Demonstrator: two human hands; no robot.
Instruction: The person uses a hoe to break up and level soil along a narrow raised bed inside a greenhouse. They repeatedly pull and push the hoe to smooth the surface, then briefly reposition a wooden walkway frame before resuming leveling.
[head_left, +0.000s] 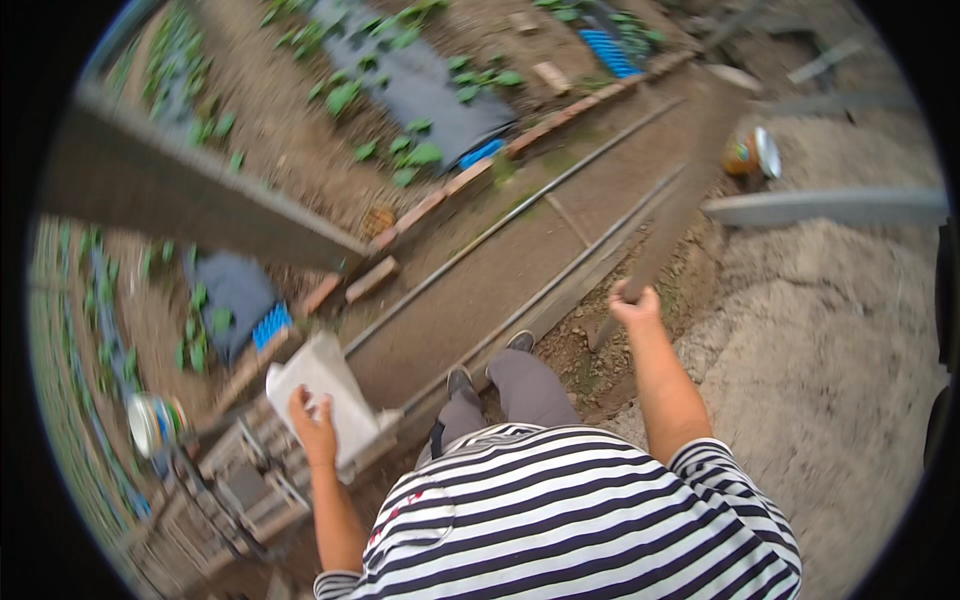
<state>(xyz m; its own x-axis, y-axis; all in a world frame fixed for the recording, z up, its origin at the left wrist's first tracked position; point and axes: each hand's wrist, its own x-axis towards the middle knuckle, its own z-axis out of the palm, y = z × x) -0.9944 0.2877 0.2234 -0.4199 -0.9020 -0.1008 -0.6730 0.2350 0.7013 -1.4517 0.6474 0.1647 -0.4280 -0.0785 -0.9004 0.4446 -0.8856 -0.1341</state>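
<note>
My right hand (636, 301) is closed around a long brown wooden pole or board (675, 195), which rises blurred towards the upper right. My left hand (311, 424) is raised with its fingers apart, over or against a white sheet or bag (334, 390); whether it touches it is unclear. The white thing lies at the near end of a concrete path (472, 300) edged by two metal pipes. Below and left of my left hand stands a metal and wood frame or cart (240, 487), partly hidden by my arm.
A colourful bucket (154, 425) stands at the left, and an orange tin (750, 154) lies upper right. A concrete post (202, 195) juts in from the left. Bricks (371, 279) border planted beds with dark plastic sheeting (420, 90). Rough concrete ground (810, 322) lies at right.
</note>
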